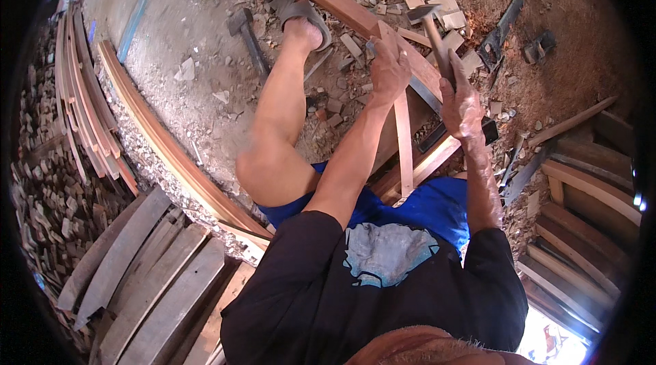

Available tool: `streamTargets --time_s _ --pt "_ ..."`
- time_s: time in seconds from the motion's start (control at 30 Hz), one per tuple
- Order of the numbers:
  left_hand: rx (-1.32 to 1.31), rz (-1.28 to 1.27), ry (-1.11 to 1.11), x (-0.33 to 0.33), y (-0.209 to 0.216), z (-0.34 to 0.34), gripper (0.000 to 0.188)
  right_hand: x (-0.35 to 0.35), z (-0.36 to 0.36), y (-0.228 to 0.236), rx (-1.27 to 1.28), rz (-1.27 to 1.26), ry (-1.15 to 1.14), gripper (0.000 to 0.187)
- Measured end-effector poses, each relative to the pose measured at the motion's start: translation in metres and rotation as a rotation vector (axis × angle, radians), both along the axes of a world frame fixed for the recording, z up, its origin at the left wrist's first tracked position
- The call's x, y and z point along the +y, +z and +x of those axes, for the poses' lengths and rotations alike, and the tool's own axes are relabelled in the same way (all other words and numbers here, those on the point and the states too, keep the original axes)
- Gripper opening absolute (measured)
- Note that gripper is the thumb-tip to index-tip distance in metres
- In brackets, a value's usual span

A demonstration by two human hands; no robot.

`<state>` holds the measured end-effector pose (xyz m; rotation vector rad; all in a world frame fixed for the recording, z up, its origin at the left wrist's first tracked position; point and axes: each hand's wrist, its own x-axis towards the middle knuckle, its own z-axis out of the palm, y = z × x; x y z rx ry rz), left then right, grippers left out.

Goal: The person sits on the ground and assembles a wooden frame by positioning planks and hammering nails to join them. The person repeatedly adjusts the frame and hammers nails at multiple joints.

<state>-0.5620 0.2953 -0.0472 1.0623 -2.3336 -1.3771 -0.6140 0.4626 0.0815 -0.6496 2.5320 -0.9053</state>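
Wooden-handled hammer — right fingers clamped around it; left fingers over timber strip, grip unclear.

The dirt floor is covered with bits of wood — a dark hammer is laid there, with long curved boards at the left.

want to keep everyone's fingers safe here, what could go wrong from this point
The left hand is close to the hammer gripped in the right hand, so a stray swing might catch its fingers. The sandal leaves the heel bare beside the long curved beam, which could hurt the foot if it shifted. Loose wood scraps on the ground may make footing unsteady.
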Motion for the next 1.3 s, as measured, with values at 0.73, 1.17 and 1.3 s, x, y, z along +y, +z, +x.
streamTargets --time_s 0.73,1.17,1.3 --pt "-0.012 0.076 -0.005 -0.006 -0.005 0.006 0.094 -0.043 0.014 0.043 0.488 -0.480 0.178 0.059" --pt "0.073 -0.178 -0.013 0.006 -0.045 0.005 0.096 -0.031 0.006 0.015 0.097 0.243 0.160 0.041" --pt "0.067 -0.176 0.035 0.003 -0.040 0.011 0.095 -0.048 -0.006 0.043 0.098 -0.021 0.140 0.041"
